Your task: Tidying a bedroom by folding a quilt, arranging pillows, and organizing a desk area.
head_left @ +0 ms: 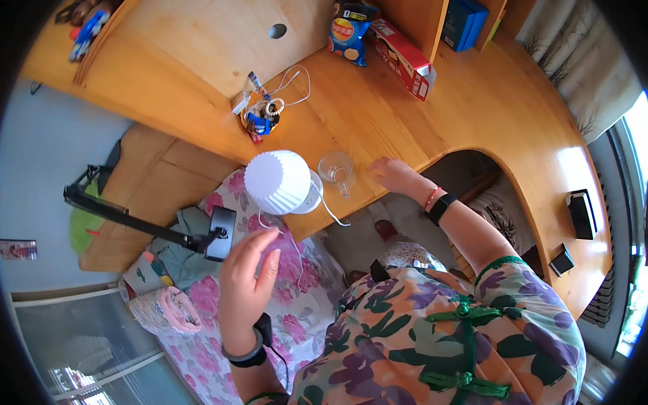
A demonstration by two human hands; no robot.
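Near the desk's front left corner stands a white lamp with a pleated shade [276, 182]; its round base shows beside the shade. A clear glass mug [337, 169] is just right of it. My right hand [398, 176] hovers at the desk edge beside the mug, apart from it, fingers loosely extended and holding nothing. Below the lamp, my left hand [249, 275] is raised over the bed, fingers stretched and thumb apart, with nothing in it. A thin white cord [295, 246] hangs from the lamp area close to my left fingertips.
A phone [221, 233] on a black jointed arm [134, 221] juts in near my left hand. Farther back on the wooden desk [384, 126] are a small basket of odds and ends [261, 116], a blue snack bag [349, 32] and a red box [402, 59]. A flowered bedspread [292, 301] lies below.
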